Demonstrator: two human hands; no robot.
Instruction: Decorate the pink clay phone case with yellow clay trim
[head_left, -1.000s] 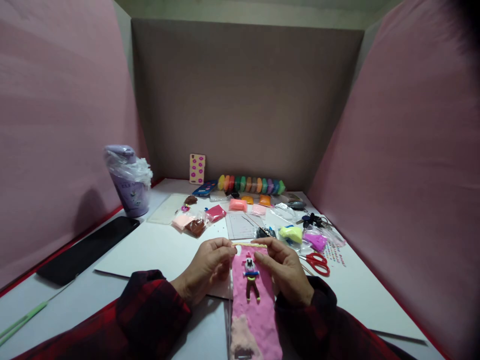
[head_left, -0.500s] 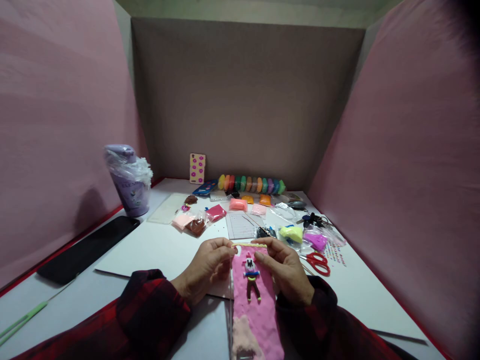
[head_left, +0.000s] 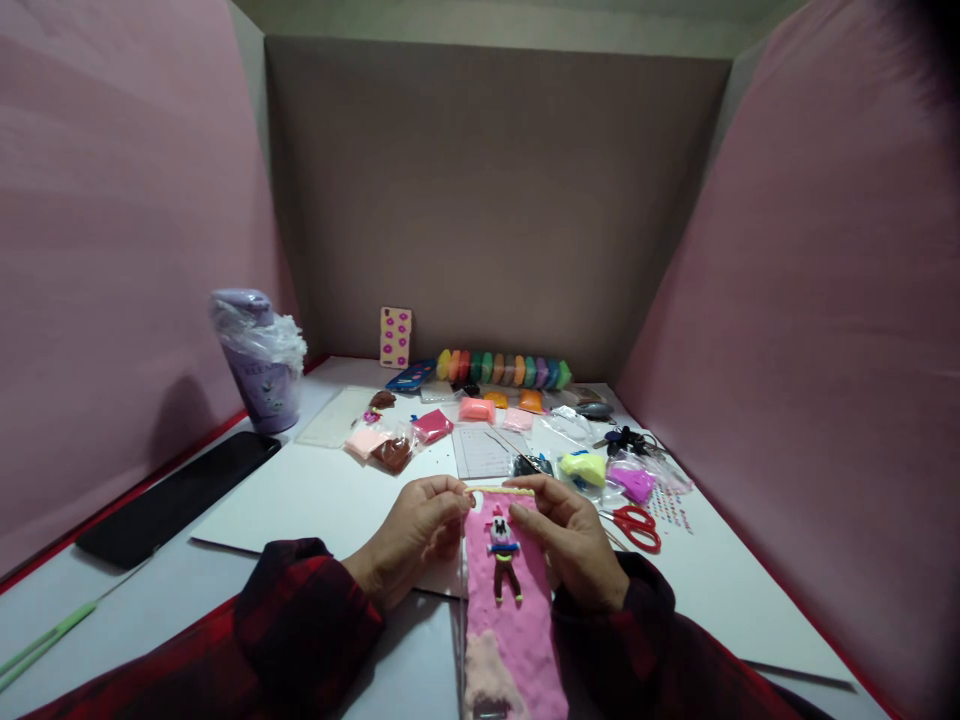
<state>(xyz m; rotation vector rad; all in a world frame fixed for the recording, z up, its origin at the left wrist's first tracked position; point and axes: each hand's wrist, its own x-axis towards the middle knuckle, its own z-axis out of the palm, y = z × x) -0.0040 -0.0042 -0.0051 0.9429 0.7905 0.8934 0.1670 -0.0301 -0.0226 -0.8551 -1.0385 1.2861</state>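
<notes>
A phone case (head_left: 517, 640) covered in pink clay is held up between both hands, a small clay figure (head_left: 504, 560) with blue and brown clothes on its face. Peach clay covers its lower left part. Along the top edge runs a thin pale yellow clay strip (head_left: 499, 491). My left hand (head_left: 416, 530) pinches the upper left corner beside a whitish round cutout. At the upper right, my right hand (head_left: 574, 535) grips the case with the thumb on its front and the index finger at the strip's end. The other fingertips are hidden behind the case.
Red-handled scissors (head_left: 636, 527) lie right of my right hand. Bags of yellow clay (head_left: 583, 468) and magenta clay (head_left: 631, 483) are beyond. At left are a purple bottle (head_left: 262, 370), a black phone (head_left: 180, 495) and a green-handled tool (head_left: 52, 635). A clay row (head_left: 502, 368) lies at the back.
</notes>
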